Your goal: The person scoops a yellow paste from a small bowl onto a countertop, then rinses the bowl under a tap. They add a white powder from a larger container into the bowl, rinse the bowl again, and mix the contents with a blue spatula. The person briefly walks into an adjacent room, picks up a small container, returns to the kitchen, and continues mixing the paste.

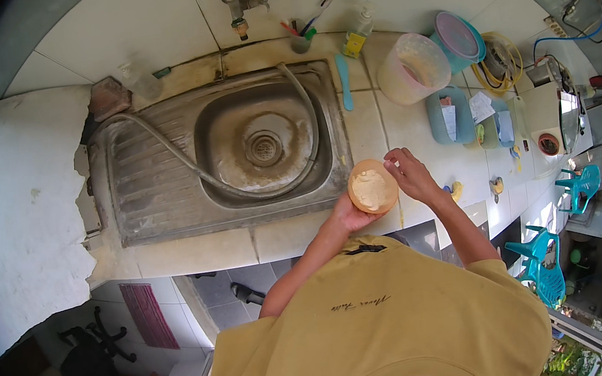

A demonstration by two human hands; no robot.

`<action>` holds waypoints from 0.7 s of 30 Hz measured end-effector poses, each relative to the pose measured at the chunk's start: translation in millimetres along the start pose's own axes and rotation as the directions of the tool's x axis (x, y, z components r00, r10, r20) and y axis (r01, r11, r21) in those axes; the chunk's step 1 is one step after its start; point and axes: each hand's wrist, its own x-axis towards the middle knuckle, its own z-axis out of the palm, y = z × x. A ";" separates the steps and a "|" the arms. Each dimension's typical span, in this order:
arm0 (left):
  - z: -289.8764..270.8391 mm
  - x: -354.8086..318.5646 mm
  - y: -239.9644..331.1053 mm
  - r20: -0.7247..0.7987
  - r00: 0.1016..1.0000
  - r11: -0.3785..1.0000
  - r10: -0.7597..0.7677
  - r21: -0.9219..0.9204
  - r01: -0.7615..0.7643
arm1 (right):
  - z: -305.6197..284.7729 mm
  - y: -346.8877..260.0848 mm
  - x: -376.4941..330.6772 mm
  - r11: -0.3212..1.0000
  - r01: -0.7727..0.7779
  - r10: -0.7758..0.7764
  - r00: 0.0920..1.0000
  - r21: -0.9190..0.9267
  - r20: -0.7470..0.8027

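A small round orange bowl with a pale, cream-coloured powdery mass inside is held above the counter's front edge, just right of the sink. My left hand grips it from below and the left, fingers wrapped under its near side. Beside the bowl's right rim is my right hand, its fingers curled and thumb and fingertips close together. Whether a small thing sits in that pinch, or whether it touches the rim, I cannot make out.
A stained steel sink with a grey hose lies to the left, under a wall tap. Toward the right stand a clear pinkish tub, blue-green baskets and teal plastic chairs. A blue spatula-like tool lies behind the bowl.
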 end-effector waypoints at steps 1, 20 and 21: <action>4.2 -0.8 1.2 0.101 0.995 1.000 0.023 0.018 -0.024 | -2.5 -9.9 -7.3 1.000 -0.005 0.005 1.000 -0.011 -0.005; -32.0 -161.9 87.3 0.252 0.676 0.717 0.693 -0.137 -0.684 | -56.7 -308.5 323.2 0.711 0.249 -0.456 0.875 -0.658 -0.162; -41.1 -165.0 83.8 0.210 0.660 0.691 0.721 -0.156 -0.706 | -54.6 -308.9 328.0 0.714 0.223 -0.456 0.868 -0.664 -0.199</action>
